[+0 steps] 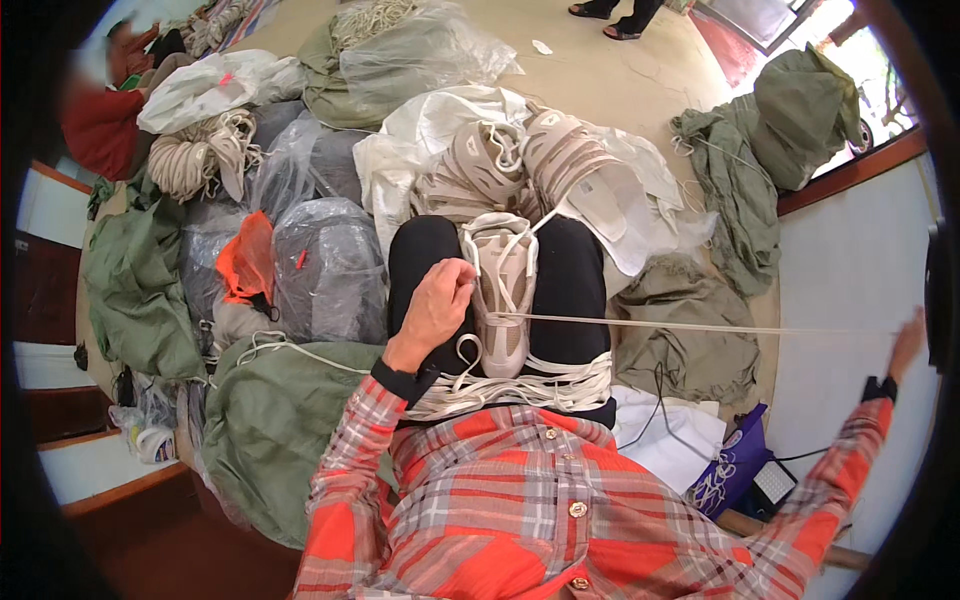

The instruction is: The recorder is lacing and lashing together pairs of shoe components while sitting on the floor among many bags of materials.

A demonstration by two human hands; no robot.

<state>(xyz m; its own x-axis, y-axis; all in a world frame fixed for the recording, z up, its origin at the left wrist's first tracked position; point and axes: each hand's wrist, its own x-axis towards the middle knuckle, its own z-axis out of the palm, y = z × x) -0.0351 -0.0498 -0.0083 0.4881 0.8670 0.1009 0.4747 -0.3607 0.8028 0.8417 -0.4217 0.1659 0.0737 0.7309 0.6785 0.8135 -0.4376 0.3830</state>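
A beige shoe upper (pixel 503 335) with white edging lies lengthwise between my thighs, toe toward me. My left hand (pixel 437 308) is closed at its left edge, fingers bent against it; the exact grip is partly hidden. A pale lace (pixel 680 325) stretches taut from the upper far out to the right. My right hand (pixel 907 343), slightly blurred, holds the lace's far end at arm's length. Across my lap lies a bundle of white laces (pixel 560 388). Just beyond my knees, stacked beige shoe uppers (pixel 478 165) rest on white sheeting.
Plastic-wrapped grey bundles (pixel 328 265) and an orange bag (pixel 247 262) are at left, beside green sacks (pixel 140 290). More green cloth (pixel 735 190) lies at right. A purple bag (pixel 738 460) with laces sits near my right arm. A person in red (pixel 105 130) sits far left; another's feet (pixel 620 30) show beyond.
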